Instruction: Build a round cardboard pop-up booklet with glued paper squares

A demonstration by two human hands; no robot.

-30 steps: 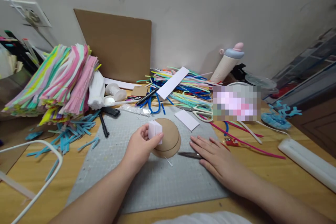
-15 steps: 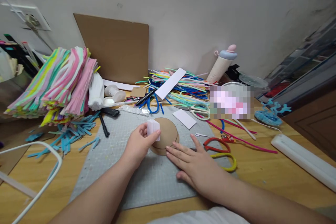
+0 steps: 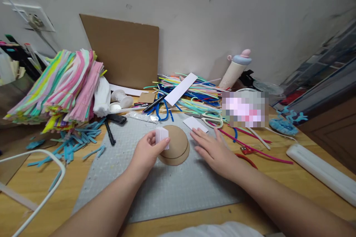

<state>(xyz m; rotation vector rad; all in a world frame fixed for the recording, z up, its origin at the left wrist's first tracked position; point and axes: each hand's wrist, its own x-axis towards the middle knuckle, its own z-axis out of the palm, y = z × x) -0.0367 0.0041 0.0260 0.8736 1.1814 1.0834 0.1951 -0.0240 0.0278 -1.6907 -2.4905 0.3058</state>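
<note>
Pinched between the thumb and fingers of my left hand (image 3: 148, 152) is a small folded piece of white paper (image 3: 161, 134). It stands over the left part of two overlapping round cardboard discs (image 3: 178, 142), which lie on a grey cutting mat (image 3: 155, 192). My right hand (image 3: 213, 150) is open, fingers stretched forward. Its fingertips reach the near edge of a flat white card (image 3: 194, 123) on the mat; I cannot tell whether they press on it. Red-handled scissors (image 3: 247, 160) are mostly covered by my right forearm.
White-handled scissors (image 3: 213, 119) lie behind the card. Loose pipe cleaners (image 3: 191, 92) with a white strip (image 3: 181, 89) on top fill the back. Bundled pipe cleaners (image 3: 61, 85) are piled at left, above cut blue pieces (image 3: 72, 142). A bottle (image 3: 236, 68) leans at the wall.
My right hand has moved forward from the edge of the discs to the white card, and its forearm now covers most of the red-and-yellow scissors. My left hand keeps its hold.
</note>
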